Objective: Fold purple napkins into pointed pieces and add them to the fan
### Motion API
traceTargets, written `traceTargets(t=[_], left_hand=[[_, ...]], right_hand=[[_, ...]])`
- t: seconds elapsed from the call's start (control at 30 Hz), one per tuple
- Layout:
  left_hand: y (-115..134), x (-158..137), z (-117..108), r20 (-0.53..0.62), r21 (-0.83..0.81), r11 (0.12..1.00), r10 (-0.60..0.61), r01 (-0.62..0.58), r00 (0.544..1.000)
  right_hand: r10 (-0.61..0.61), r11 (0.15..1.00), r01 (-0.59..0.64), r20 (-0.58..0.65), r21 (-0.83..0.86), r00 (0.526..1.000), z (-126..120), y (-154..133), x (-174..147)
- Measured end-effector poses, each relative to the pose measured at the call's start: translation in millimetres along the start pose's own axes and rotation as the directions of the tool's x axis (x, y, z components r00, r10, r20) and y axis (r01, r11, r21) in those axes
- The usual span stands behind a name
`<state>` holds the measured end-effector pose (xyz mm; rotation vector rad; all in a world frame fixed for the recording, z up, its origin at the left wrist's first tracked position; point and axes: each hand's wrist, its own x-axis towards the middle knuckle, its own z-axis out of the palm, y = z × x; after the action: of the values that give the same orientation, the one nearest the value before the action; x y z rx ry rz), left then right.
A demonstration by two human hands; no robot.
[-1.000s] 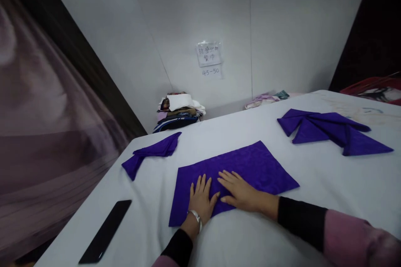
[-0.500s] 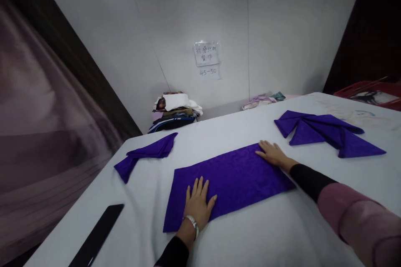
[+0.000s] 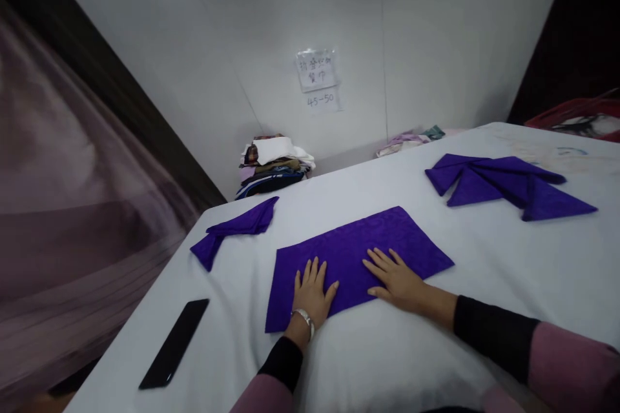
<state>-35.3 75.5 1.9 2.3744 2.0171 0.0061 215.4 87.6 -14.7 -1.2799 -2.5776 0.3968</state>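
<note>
A purple cloth napkin (image 3: pixel 356 239), folded into a long rectangle, lies flat on the white-covered table (image 3: pixel 358 361). My left hand (image 3: pixel 312 297) rests open on its left part, fingers spread, a silvery bracelet at the wrist. Flat on the near right part of the same napkin lies my right hand (image 3: pixel 394 281), its fingers also apart. Neither hand grips the cloth. Beyond the left hand is a small folded purple napkin (image 3: pixel 245 222). Farther right lie more folded purple napkins (image 3: pixel 498 184), overlapping so that I cannot tell them apart.
A flat black object (image 3: pixel 175 343) lies at the table's left. Along the wall are a stack of folded fabrics (image 3: pixel 276 168) and a smaller heap of cloth (image 3: pixel 409 141). A red basket (image 3: pixel 571 113) stands at the far right. Sheer curtain fabric (image 3: pixel 72 206) hangs on the left.
My right hand has slid from the napkin's far right edge toward me and leftward, onto its near part. My left hand stays on the left part. The view has shifted slightly.
</note>
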Motion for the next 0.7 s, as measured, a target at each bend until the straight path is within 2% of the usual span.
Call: traceTargets(t=[0.1,0.23,0.3,0.37,0.43,0.47,0.6,0.7], left_hand=[[-1.3,1.7,1.6,-0.003,0.01,1.0,0.002,-0.002,1.0],[-1.4,2.4,2.5,-0.01,0.01,1.0,0.005,-0.005,1.0],[-1.2,2.1,2.2,-0.013,0.008,1.0,0.004,-0.004,1.0],[-0.9,1.7,1.6,-0.014,0.0,1.0,0.003,-0.003,1.0],[-0.2,0.9,0.5,-0.018,-0.009,1.0,0.007,-0.007,1.0],[0.5,0.4,-0.2,-0.021,-0.013,1.0,0.007,-0.007,1.0],[4.0,-3.1,-3.7,-0.013,-0.031,1.0,-0.001,0.001,1.0],[5.4,-5.7,-4.9,-0.006,-0.053,0.999,0.007,-0.007,1.0]], right_hand=[[0.126,0.988,-0.13,-0.049,-0.086,0.991,-12.8,40.6,-27.4],[0.316,0.921,-0.336,-0.127,-0.196,0.94,-25.5,96.1,-74.2],[0.386,0.876,-0.416,-0.161,-0.243,0.908,-30.5,114.6,-92.1],[0.421,0.843,-0.467,-0.213,-0.268,0.882,-36.0,119.9,-99.5],[0.403,0.848,-0.462,-0.249,-0.26,0.881,-40.8,107.8,-92.5],[0.371,0.87,-0.428,-0.247,-0.245,0.895,-42.0,95.0,-83.6],[0.11,0.983,-0.127,-0.126,-0.131,0.986,-32.2,14.3,-27.6],[-0.089,0.996,0.089,-0.035,-0.008,0.995,-13.1,-45.7,9.6]])
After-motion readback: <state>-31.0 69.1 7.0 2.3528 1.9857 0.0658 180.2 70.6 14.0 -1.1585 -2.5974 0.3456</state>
